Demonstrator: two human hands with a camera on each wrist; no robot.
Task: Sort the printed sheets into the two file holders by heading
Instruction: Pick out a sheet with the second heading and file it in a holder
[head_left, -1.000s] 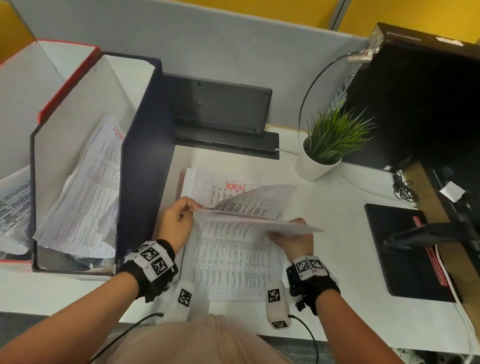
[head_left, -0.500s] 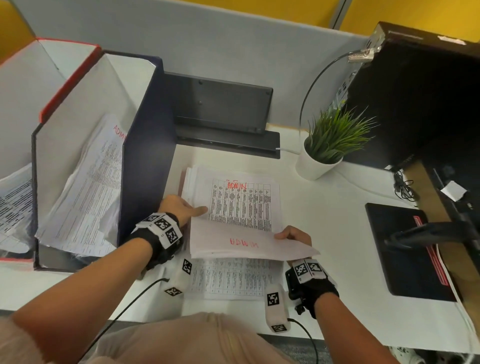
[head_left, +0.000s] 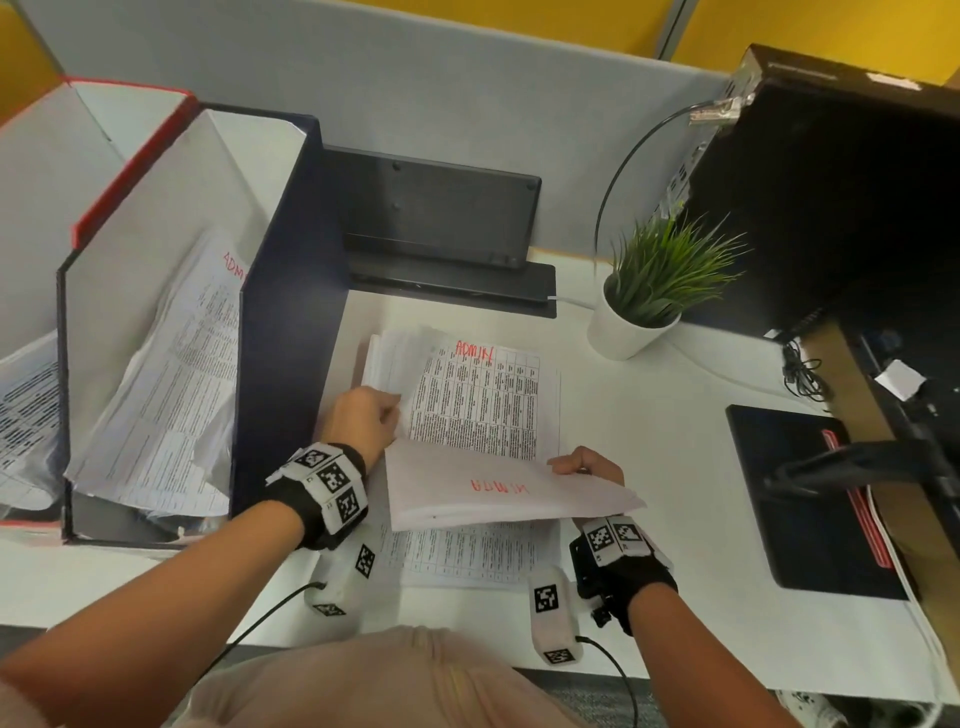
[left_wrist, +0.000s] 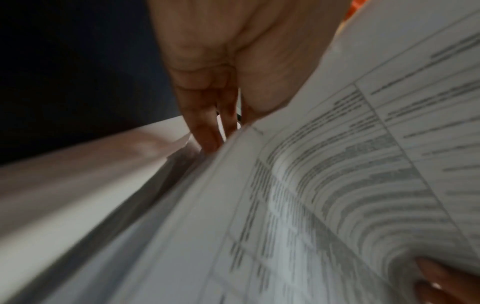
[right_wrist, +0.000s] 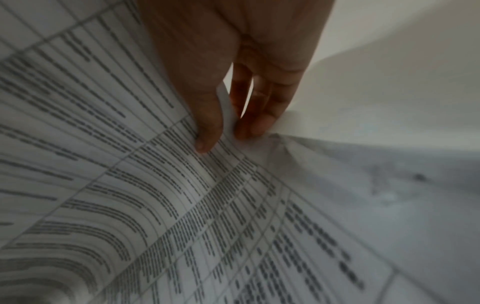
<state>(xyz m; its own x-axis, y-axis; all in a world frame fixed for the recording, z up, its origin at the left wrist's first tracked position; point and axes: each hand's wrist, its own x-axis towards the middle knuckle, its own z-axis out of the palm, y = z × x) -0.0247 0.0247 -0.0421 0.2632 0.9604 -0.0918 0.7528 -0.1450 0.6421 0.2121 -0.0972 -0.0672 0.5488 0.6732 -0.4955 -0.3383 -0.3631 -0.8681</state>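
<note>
A stack of printed sheets (head_left: 483, 400) lies on the white desk (head_left: 649, 415), and its exposed page bears a red ADMIN heading. The top sheet (head_left: 498, 488) is folded back toward me, so its heading shows through reversed. My right hand (head_left: 587, 462) pinches that sheet's right edge between thumb and fingers (right_wrist: 228, 135). My left hand (head_left: 363, 415) is at the sheet's left edge, which runs between its fingers (left_wrist: 207, 127) and thumb. The dark blue file holder (head_left: 280, 312) left of the stack holds ADMIN sheets (head_left: 171, 384). The red file holder (head_left: 130, 150) stands further left with other sheets (head_left: 26, 410).
A black keyboard (head_left: 436, 218) leans on the grey partition behind the stack. A potted plant (head_left: 649, 291) stands to the back right, with a black monitor base (head_left: 810, 493) and a computer tower (head_left: 831, 182) at the right.
The lifted sheet's far end has folded over toward me, uncovering another ADMIN page beneath. My left hand has shifted from the raised corner down to the left edge.
</note>
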